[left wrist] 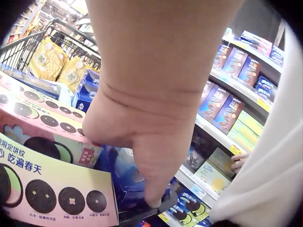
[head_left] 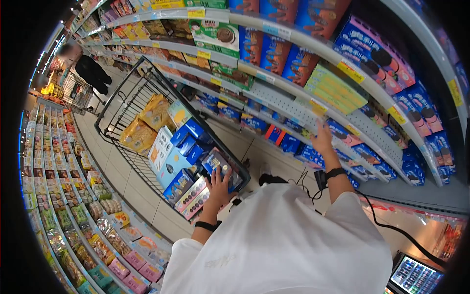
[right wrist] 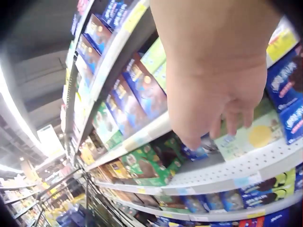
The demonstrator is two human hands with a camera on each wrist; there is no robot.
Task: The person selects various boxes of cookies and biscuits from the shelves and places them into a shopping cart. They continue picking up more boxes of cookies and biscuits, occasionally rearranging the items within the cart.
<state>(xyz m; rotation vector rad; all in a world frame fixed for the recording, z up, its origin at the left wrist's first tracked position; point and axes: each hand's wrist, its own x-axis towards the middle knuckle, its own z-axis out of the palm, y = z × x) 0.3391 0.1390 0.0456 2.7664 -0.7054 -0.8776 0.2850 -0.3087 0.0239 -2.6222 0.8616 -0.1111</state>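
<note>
My right hand reaches into the shelf on the right with its fingers extended. In the right wrist view its fingers hang in front of a pale green box with a yellow circle, overlapping its upper part. My left hand rests with spread fingers over a dark blue package at the near corner of the shopping cart. Seen from the left wrist, a shiny blue package lies under that hand, beside pink-and-yellow cookie boxes. Most of the left fingers are hidden there.
The cart also carries yellow bags, a light blue box and several blue boxes. Another shelf lines the left side. A person stands farther down the aisle by another cart. A black cable runs beside my right side.
</note>
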